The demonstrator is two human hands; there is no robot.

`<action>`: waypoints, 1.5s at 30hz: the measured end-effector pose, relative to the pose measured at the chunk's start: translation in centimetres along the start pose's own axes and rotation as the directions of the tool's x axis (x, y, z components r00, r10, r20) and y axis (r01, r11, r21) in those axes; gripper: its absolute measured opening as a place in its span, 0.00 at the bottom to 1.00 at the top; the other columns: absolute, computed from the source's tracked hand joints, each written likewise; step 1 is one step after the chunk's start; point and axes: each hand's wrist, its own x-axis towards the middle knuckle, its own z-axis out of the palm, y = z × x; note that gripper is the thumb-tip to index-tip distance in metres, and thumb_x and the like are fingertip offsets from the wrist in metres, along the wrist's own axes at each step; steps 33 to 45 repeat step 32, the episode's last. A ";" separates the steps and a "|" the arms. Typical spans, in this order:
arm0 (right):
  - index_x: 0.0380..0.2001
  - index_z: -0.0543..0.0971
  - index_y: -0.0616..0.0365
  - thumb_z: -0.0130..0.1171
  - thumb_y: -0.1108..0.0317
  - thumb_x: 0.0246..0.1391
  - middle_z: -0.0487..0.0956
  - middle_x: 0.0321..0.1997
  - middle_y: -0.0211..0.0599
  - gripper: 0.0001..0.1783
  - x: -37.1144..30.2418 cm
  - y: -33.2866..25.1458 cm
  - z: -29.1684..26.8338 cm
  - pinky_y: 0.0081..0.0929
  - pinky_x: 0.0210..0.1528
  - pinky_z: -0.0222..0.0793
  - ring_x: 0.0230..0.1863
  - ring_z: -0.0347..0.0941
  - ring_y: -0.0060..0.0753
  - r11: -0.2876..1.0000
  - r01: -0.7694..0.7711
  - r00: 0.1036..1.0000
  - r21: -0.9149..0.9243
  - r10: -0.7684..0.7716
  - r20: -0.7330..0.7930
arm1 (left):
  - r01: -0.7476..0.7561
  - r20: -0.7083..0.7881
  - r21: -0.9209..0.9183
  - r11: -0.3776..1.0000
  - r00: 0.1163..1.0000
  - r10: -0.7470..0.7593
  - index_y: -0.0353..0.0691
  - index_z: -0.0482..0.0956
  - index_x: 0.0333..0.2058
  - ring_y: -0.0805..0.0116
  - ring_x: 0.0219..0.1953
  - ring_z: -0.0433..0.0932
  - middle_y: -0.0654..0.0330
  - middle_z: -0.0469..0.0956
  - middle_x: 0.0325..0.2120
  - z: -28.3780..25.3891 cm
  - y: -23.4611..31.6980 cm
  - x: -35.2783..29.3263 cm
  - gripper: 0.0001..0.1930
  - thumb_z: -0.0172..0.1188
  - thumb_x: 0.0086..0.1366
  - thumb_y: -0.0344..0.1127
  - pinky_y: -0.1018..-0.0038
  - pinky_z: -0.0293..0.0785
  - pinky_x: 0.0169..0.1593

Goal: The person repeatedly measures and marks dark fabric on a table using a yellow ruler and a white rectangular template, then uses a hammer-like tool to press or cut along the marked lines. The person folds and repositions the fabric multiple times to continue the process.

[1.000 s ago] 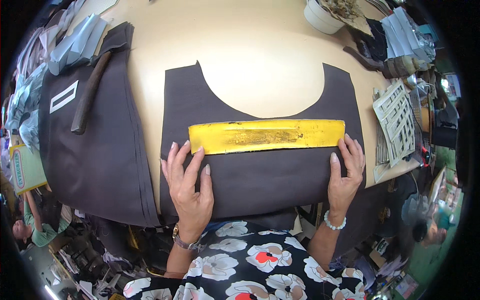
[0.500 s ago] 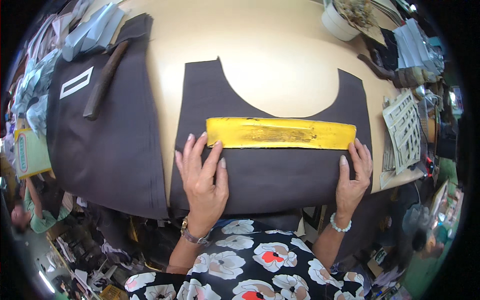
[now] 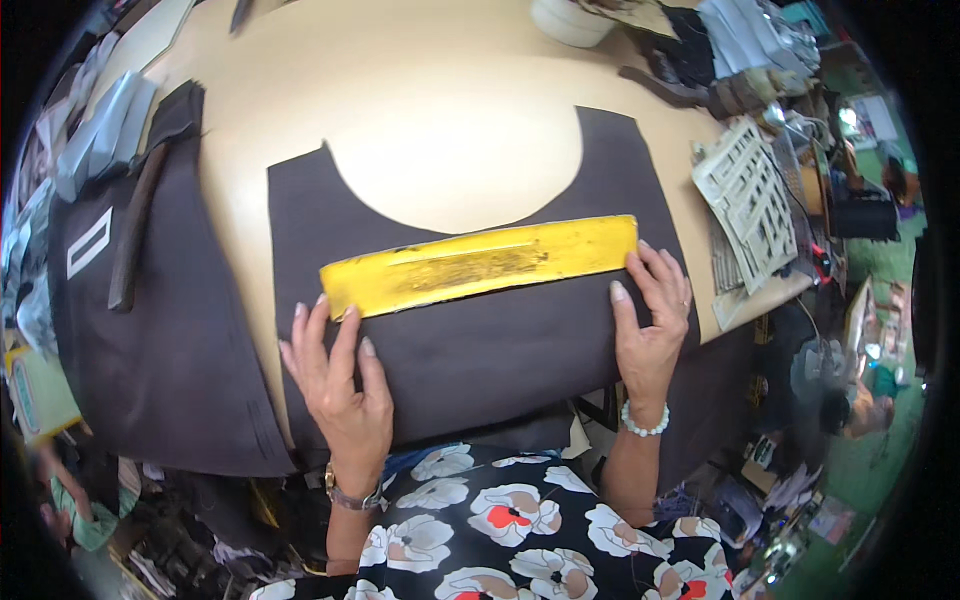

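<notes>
A long yellow strip-shaped template [image 3: 480,262], scuffed dark along its middle, lies across a dark cut fabric piece [image 3: 480,350] with a curved neckline. My left hand [image 3: 343,385] has its fingers spread, the tips touching the strip's lower left corner. At the strip's right end, my right hand [image 3: 652,315] rests with fingertips on its lower corner and thumb apart on the fabric. Neither hand grips anything. Left of them lies a stack of dark fabric [image 3: 165,370], bearing a hammer [image 3: 135,235] and a small white rectangular frame [image 3: 90,243].
On the pale table [image 3: 400,60], slotted cream templates [image 3: 745,200] lie at the right. Beyond them are a dark curved-handled tool [image 3: 665,90], light-blue cut pieces [image 3: 755,35] and a white pot [image 3: 572,22]. More light-blue pieces [image 3: 105,130] sit at the far left. Another person [image 3: 85,510] is at lower left.
The view has turned and shifted, so the table things appear further left and tilted. My hands keep their places at the two ends of the yellow strip.
</notes>
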 end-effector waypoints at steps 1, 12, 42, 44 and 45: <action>0.45 0.80 0.58 0.62 0.69 0.48 0.76 0.55 0.36 0.18 0.0 -0.1 0.0 0.46 0.66 0.49 0.61 0.64 0.46 1.000 -0.009 1.000 0.001 0.009 0.004 | 0.000 0.000 0.006 1.000 1.000 0.000 0.37 0.78 0.48 0.46 0.63 0.61 0.49 0.69 0.55 0.0 -0.1 -0.1 0.17 0.55 0.59 0.24 0.47 0.46 0.65; 0.45 0.80 0.58 0.61 0.68 0.48 0.76 0.55 0.36 0.18 0.0 -0.6 0.0 0.50 0.66 0.46 0.61 0.63 0.47 1.000 -0.031 0.999 0.005 0.031 0.015 | 0.022 0.024 0.023 0.999 0.999 -0.023 0.36 0.78 0.49 0.46 0.64 0.59 0.50 0.67 0.57 -0.4 -0.2 -0.1 0.17 0.54 0.60 0.24 0.46 0.45 0.66; 0.33 0.81 0.60 0.61 0.68 0.50 0.80 0.40 0.42 0.08 3.3 0.0 -1.9 0.53 0.58 0.58 0.49 0.73 0.42 0.999 0.034 0.996 0.013 -0.033 -0.079 | -0.330 0.592 0.338 0.881 0.803 0.074 0.42 0.71 0.55 0.47 0.52 0.70 0.41 0.70 0.46 -3.6 3.7 4.6 0.22 0.55 0.60 0.28 0.56 0.62 0.60; 0.33 0.81 0.60 0.61 0.68 0.50 0.80 0.40 0.42 0.08 3.3 0.0 -1.9 0.53 0.58 0.58 0.49 0.73 0.42 0.999 0.034 0.996 0.013 -0.033 -0.079 | -0.330 0.592 0.338 0.881 0.803 0.074 0.42 0.71 0.55 0.47 0.52 0.70 0.41 0.70 0.46 -3.6 3.7 4.6 0.22 0.55 0.60 0.28 0.56 0.62 0.60; 0.33 0.81 0.60 0.61 0.68 0.50 0.80 0.40 0.42 0.08 3.3 0.0 -1.9 0.53 0.58 0.58 0.49 0.73 0.42 0.999 0.034 0.996 0.013 -0.033 -0.079 | -0.330 0.592 0.338 0.881 0.803 0.074 0.42 0.71 0.55 0.47 0.52 0.70 0.41 0.70 0.46 -3.6 3.7 4.6 0.22 0.55 0.60 0.28 0.56 0.62 0.60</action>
